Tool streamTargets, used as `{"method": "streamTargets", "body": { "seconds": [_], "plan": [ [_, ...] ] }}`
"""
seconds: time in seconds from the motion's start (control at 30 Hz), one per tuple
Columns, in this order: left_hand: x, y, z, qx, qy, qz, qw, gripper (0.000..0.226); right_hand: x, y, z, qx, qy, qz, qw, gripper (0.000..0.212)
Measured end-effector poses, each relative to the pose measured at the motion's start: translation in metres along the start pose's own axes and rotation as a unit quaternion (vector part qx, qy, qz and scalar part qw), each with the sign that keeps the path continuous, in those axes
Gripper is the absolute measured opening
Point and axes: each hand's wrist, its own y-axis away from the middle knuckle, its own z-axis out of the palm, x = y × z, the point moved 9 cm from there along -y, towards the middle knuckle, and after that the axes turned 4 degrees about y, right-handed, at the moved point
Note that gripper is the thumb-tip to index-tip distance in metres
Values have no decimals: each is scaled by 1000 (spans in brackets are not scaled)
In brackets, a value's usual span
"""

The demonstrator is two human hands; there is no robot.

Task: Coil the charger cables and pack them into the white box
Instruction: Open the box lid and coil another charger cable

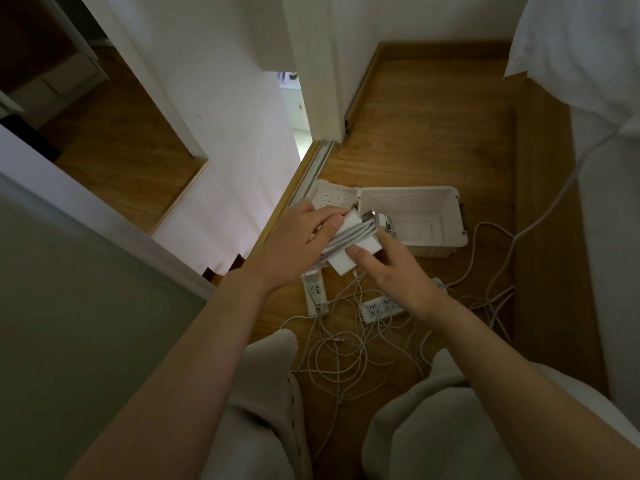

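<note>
Between my hands, just left of the white box [446, 216], is a white charger brick wound with its grey-white cable [353, 237]. My left hand [301, 244] grips its upper left end, fingers curled over the top. Against its lower right corner my right hand [394, 271] pinches the brick, thumb on the face. The open white box sits on the wooden floor, and its interior looks bare on the right side. Several loose white cables [349, 355] lie tangled on the floor between my knees.
Two white power strips [314, 292] [381, 308] lie on the floor under my hands. A perforated white lid [332, 197] rests left of the box. A bed with white bedding [588, 64] is at the right, a wall and sliding-door track at the left.
</note>
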Motion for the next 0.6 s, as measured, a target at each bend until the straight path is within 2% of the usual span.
{"method": "streamTargets", "body": {
  "seconds": [0.03, 0.1, 0.17, 0.23, 0.4, 0.5, 0.6],
  "plan": [
    [-4, 1, -2, -3, -4, -5, 1000, 31, 3, 0, 1, -4, 13, 4, 1000, 20],
    [-10, 5, 6, -30, 63, -28, 997, 26, 9, 0, 2, -8, 38, 13, 999, 23],
    [-13, 11, 25, -68, 139, -70, 985, 31, 16, -2, 3, -14, 64, 23, 998, 26],
    [-16, 15, 38, -82, 158, -98, 979, 37, 21, -4, 5, -22, 77, 31, 996, 28],
    [-17, 13, 37, -46, 160, -94, 982, 28, 25, -5, 7, -32, 44, 37, 998, 27],
    [-15, 11, 34, -27, 198, -94, 975, 30, 22, -5, 8, -45, 7, 42, 998, 31],
    [-15, 9, 26, -27, 217, -106, 970, 30, 21, -1, 15, -143, 27, 54, 988, 34]
  ]
}}
